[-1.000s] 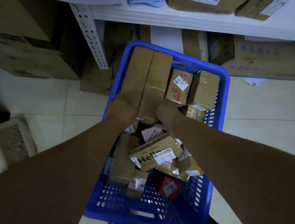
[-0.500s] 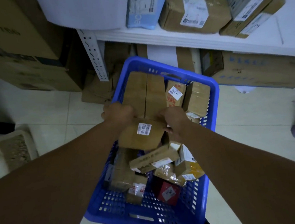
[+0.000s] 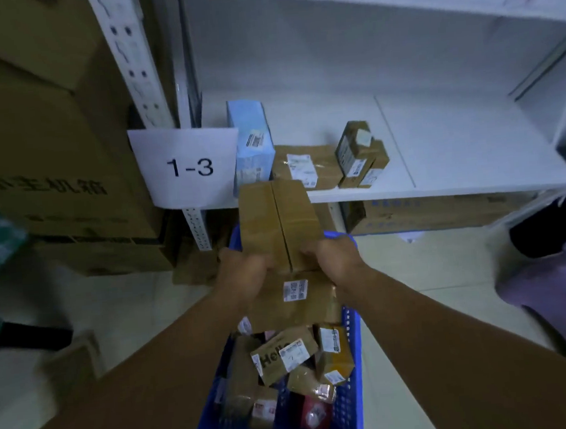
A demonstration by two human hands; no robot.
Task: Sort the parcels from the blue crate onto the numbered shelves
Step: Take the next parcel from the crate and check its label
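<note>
While our left hand and right hand clasp the long parcel by its near end above the blue crate, we should keep it level, check its label, then slide it flat onto the shelf.

The person's 2 arms are bare from wrist to elbow: left forearm, right forearm, left hand and right hand uncovered, dimly lit.
</note>
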